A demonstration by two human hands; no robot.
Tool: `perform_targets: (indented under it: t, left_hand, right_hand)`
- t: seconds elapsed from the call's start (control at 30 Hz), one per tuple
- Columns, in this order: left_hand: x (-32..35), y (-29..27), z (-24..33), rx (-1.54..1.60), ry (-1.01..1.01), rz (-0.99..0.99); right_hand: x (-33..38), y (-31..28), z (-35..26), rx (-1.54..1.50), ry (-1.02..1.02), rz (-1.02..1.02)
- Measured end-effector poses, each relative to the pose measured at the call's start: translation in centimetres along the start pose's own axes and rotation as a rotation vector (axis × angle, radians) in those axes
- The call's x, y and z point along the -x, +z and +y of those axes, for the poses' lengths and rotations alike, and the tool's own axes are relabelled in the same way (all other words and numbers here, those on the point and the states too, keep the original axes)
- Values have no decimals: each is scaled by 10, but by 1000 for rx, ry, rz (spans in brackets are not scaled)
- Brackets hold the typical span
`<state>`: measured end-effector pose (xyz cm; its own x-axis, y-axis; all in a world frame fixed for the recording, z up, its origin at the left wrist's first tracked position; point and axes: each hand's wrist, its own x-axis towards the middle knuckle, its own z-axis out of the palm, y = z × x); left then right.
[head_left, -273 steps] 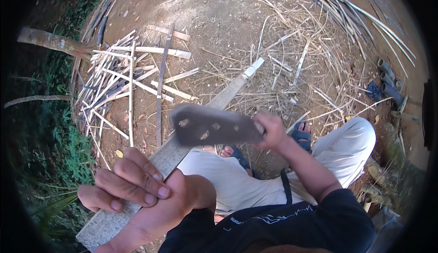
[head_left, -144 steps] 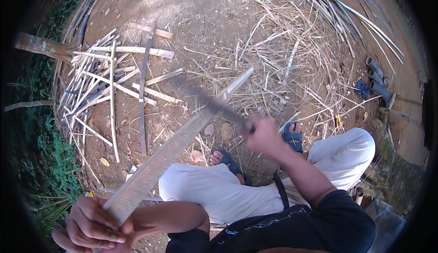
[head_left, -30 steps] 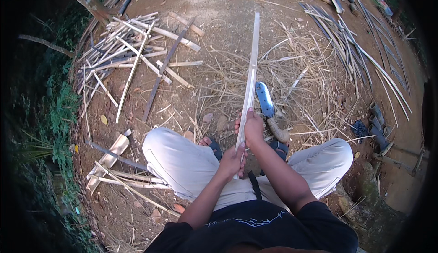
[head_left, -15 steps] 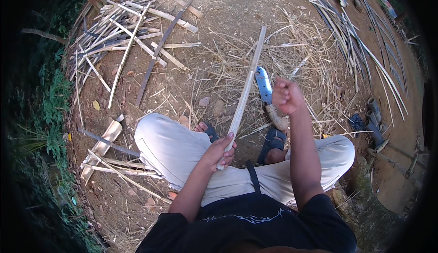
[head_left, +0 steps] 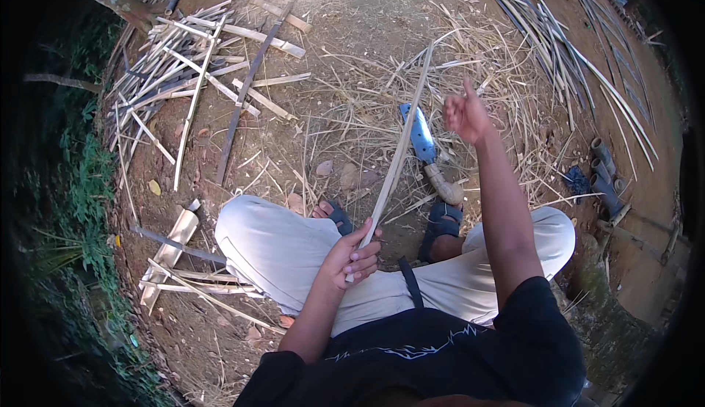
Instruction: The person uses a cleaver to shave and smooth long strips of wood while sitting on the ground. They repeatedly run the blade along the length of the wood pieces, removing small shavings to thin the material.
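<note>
My left hand (head_left: pixel 354 254) is closed around the near end of a long pale bamboo strip (head_left: pixel 389 181). The strip slants up and away from my lap, its far end over the litter of shavings. My right hand (head_left: pixel 465 115) is raised to the right of the strip, thumb out and fingers loosely bent, with nothing in it. Between the strip and my right forearm lies a machete (head_left: pixel 422 141), its wide shiny blade pointing away and its wooden handle close to my right sandal (head_left: pixel 440 229). The strip passes in front of part of the blade.
Thin bamboo shavings (head_left: pixel 367 106) litter the ground ahead. Split bamboo pieces (head_left: pixel 158 69) are heaped at the far left, with a wider split piece (head_left: pixel 172 242) beside my left knee. Dark-backed strips (head_left: pixel 547 47) lie far right; bamboo tubes (head_left: pixel 604 165) stand near a tree root.
My right hand has moved slightly up and away, its thumb now stretched out. The strip stays in my left hand. The whole view has shifted slightly.
</note>
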<state>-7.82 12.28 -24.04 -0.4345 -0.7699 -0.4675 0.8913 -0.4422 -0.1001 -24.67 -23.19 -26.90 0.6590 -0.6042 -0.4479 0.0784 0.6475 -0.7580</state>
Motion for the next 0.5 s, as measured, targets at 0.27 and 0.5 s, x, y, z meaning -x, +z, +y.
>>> perform_targets:
  t: [0.27, 0.5]
  left_hand:
    - [5, 10, 8, 36, 81, 51]
    - [1, 0, 17, 70, -23, -40]
  right_hand:
    - [-3, -80, 221, 1664, 63, 434]
    - [-11, -76, 210, 1468, 204, 613]
